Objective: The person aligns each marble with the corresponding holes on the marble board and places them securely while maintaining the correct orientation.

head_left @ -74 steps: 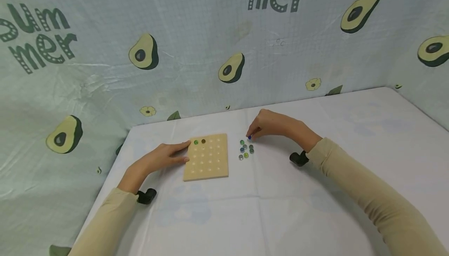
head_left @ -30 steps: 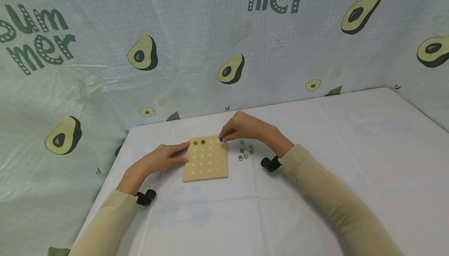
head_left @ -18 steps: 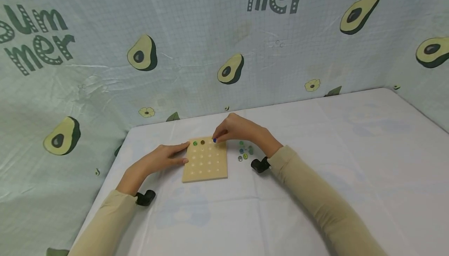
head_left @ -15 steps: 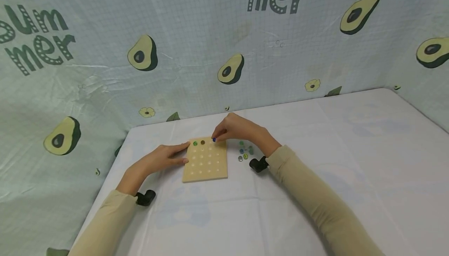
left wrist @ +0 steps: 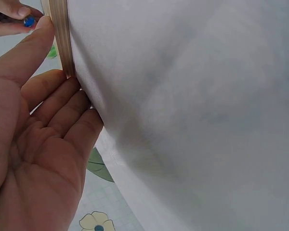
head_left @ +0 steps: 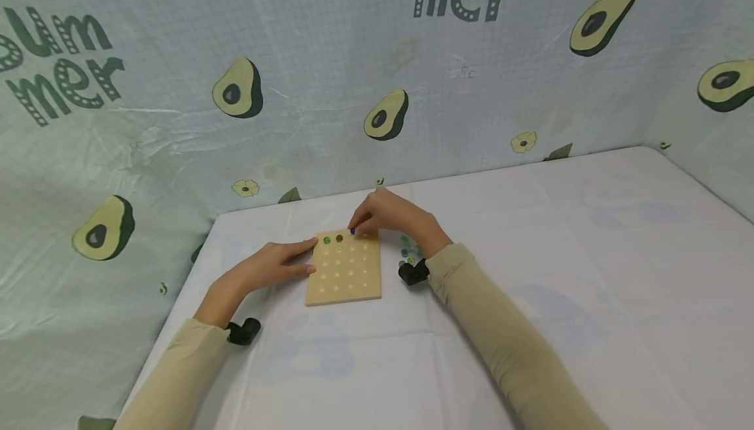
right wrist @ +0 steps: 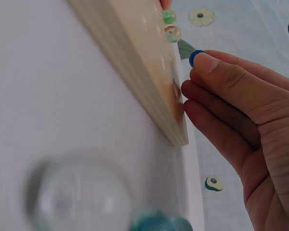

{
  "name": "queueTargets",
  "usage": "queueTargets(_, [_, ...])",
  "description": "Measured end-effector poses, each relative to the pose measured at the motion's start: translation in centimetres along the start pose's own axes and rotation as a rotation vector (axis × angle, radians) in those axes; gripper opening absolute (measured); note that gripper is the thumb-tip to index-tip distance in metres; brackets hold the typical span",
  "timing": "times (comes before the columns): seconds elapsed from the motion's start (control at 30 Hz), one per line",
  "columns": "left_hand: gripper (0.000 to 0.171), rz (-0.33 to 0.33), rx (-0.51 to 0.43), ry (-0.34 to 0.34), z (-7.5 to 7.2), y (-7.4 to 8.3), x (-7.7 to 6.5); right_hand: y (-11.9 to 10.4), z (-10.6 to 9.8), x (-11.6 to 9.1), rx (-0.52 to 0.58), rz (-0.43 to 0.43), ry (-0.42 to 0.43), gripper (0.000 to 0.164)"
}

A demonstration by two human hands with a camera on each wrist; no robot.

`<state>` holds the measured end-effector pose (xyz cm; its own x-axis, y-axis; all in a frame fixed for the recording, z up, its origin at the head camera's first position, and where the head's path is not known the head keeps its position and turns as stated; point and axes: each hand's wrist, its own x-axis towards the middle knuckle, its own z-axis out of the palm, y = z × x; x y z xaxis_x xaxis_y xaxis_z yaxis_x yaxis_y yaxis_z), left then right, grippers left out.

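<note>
A pale wooden board [head_left: 343, 276] with a grid of shallow round hollows lies on the white table. My left hand [head_left: 273, 266] touches the board's left edge with thumb and fingers, the fingers nearly straight. Over the far row of hollows, my right hand [head_left: 391, 211] pinches a blue marble [head_left: 353, 230] between thumb and index finger; the right wrist view shows this blue marble [right wrist: 192, 58] above the board's surface. In the far row, left of it, sit a green marble [head_left: 326, 240] and a brownish marble [head_left: 339, 238], which looks clear with an orange swirl up close.
Right of the board lie several loose glass marbles [head_left: 404, 252], partly hidden by the right wrist and its black camera [head_left: 413, 272]. A blurred clear marble [right wrist: 82, 192] and a teal one [right wrist: 159, 221] appear close up. A printed avocado curtain [head_left: 318, 142] hangs behind the table.
My right hand has carried the blue marble leftward from the loose marbles to the board's far row, lately creeping left toward the brownish marble. My left hand has stayed at the board's edge.
</note>
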<state>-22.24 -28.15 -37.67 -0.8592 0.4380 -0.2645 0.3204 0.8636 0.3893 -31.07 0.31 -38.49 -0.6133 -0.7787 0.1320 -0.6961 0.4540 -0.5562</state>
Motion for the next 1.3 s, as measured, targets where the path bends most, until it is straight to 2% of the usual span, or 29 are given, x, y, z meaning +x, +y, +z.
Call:
queueTargets(0.4, [0.074,-0.007,0.004,0.002,-0.06,-0.06,-0.1,-0.08,0.79,0.47,0.042,0.062,0.014,0.018])
queueTargets(1.0, [0.074,0.003,0.022,0.003,-0.14,0.16,0.09,0.14,0.7,0.34,0.057,0.056,0.014,0.017])
queueTargets(1.3, [0.075,-0.012,0.012,-0.002,-0.05,-0.03,0.04,0.19,0.67,0.24,0.059,0.051,-0.013,0.02])
